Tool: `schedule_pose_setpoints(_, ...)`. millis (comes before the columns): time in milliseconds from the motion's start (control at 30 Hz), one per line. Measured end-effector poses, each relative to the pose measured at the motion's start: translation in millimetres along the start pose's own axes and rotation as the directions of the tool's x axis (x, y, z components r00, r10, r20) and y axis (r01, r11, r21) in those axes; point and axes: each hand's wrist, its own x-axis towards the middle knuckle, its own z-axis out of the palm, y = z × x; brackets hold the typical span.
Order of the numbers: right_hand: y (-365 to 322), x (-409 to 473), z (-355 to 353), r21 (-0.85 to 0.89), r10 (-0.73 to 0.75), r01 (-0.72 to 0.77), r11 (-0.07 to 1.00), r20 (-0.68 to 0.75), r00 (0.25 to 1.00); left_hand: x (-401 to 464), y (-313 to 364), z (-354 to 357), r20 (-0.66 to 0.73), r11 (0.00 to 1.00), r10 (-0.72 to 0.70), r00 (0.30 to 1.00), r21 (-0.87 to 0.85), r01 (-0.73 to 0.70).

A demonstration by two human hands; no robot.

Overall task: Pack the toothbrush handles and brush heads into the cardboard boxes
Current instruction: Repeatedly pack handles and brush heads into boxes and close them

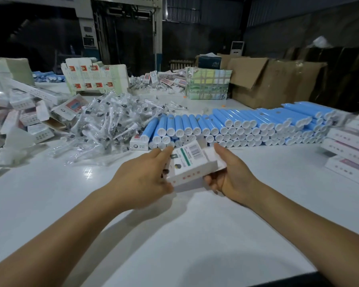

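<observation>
Fingers (167,151) partly hidden behind box (192,164).

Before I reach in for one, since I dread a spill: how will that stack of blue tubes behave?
The blue tubes are round, so they would probably roll. Stacked in rows, neighbours may shift. They look stiff and smooth, perhaps slippery.

Not much I can actually read here. The machine (120,27) at the back has "1490A" across its top edge, partly cut off. The box (192,164) I'm holding has a barcode label and a green stripe, but the print's too small and blurry to read.
</observation>
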Motion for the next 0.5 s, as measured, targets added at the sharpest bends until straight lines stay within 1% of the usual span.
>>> schedule_pose_setpoints(67,1,-2,2,-0.074,-0.045,0.043,0.996,-0.037,0.998,-2,-1,1,-0.002,0.999,0.018,1.000,0.037,-0.018)
schedule_pose_setpoints(167,4,-4,7,-0.194,-0.078,0.073,0.978,-0.015,0.997,-4,7,9,-0.038,0.990,0.002,0.999,0.138,0.003)
schedule_pose_setpoints(267,5,-4,7,-0.208,-0.052,0.046,0.977,-0.025,0.998,-4,14,18,-0.081,0.972,0.037,0.996,0.232,-0.017)
schedule_pose_setpoints(333,4,-2,4,-0.269,-0.050,0.034,0.963,-0.054,0.997,-6,14,20,-0.117,0.962,0.076,0.990,0.268,-0.042)
schedule_pose_setpoints(400,-2,6,-3,-0.402,-0.113,0.042,0.915,-0.156,0.981,-8,14,21,-0.119,0.954,0.098,0.988,0.294,-0.059)
schedule_pose_setpoints(467,-18,23,-14,-0.497,-0.232,0.071,0.865,-0.271,0.934,-8,13,23,-0.094,0.938,0.124,0.988,0.335,-0.086)
schedule_pose_setpoints(500,-28,34,-20,-0.565,-0.297,0.081,0.821,-0.302,0.906,-8,13,24,-0.080,0.928,0.133,0.988,0.360,-0.096)
